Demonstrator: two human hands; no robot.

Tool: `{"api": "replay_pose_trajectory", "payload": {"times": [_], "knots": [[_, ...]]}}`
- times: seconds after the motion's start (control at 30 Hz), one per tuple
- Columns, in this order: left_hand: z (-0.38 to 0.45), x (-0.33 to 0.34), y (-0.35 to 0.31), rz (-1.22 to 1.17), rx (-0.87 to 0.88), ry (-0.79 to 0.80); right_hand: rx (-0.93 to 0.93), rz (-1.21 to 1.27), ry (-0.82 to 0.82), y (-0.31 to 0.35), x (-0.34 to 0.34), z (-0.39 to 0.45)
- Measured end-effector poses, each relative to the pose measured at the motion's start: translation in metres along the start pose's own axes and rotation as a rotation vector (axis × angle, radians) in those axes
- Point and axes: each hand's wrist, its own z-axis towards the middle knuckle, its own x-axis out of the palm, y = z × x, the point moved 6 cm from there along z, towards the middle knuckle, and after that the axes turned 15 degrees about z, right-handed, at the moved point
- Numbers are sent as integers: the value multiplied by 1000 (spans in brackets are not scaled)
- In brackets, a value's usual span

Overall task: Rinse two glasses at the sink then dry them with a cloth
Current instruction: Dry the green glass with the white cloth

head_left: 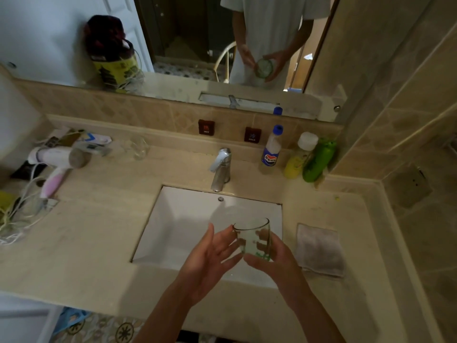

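Note:
Above the front of the white sink I hold a clear glass with green print near its base. My right hand grips it from the right and below, fingers curled round it. My left hand is beside it with straight fingers, fingertips at the glass's left side. A second clear glass stands on the counter at the back left. A folded grey cloth lies on the counter right of the sink. The chrome tap shows no running water.
A hair dryer with its cord and some packets lie on the left counter. A blue-capped bottle, a yellow bottle and a green bottle stand at the back right. The mirror shows a person's reflection.

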Motion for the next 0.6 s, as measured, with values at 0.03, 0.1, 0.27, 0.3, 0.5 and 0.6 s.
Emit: {"api": "replay_pose_trajectory", "payload": {"times": [0.03, 0.1, 0.27, 0.3, 0.5, 0.6], "knots": [[-1, -4, -2, 24, 2, 7, -2, 20, -13, -2, 2, 5], [-1, -15, -6, 88, 14, -4, 11, 79, -59, -7, 5, 16], [0, -45, -30, 244, 41, -65, 34, 153, -58, -17, 20, 46], [1, -55, -36, 266, 55, -107, 40, 150, -52, -19, 24, 52], [18, -169, -61, 674, 154, -639, 95, 155, -21, -26, 58, 76], [26, -226, -74, 935, 243, -807, 127, 142, 2, -28, 80, 84]]}}
